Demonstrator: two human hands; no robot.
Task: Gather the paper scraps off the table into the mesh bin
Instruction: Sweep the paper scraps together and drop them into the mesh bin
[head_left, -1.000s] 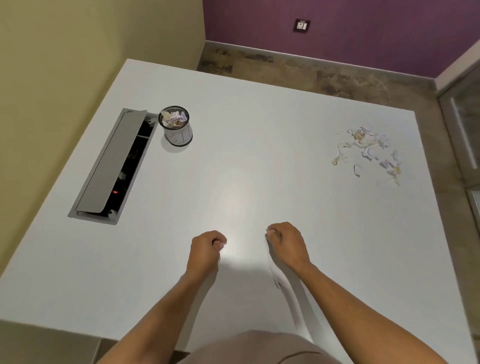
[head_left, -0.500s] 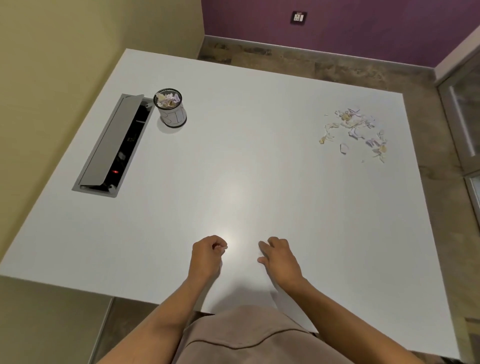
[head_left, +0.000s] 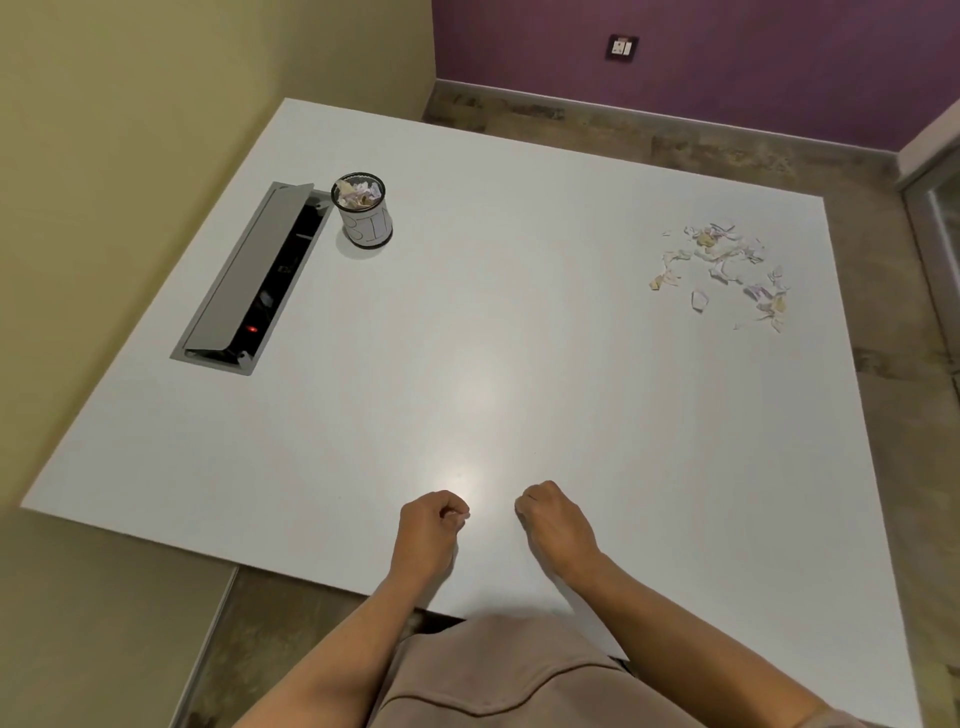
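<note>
Head view. Both hands lay near the front edge of the white desk (head_left: 519, 322), the left hand (head_left: 427, 530) and right hand (head_left: 556, 525) each curled into a loose fist with nothing visibly held. Paper scraps (head_left: 727, 270) lay scattered at the far right of the desk. The mesh bin (head_left: 364, 215), partly filled with scraps, stood upright at the far left, just beside an open cable hatch (head_left: 254, 275).

- Flat white rectangular table (head_left: 519, 322), glossy, light glare on its near centre.
- Grey metal cable hatch (head_left: 249, 280), lid raised.
- Yellow-green painted wall (head_left: 156, 104).
- Purple painted wall (head_left: 727, 67) with dark switch plate (head_left: 623, 48).
- Mottled brown stone floor (head_left: 727, 150).
</note>
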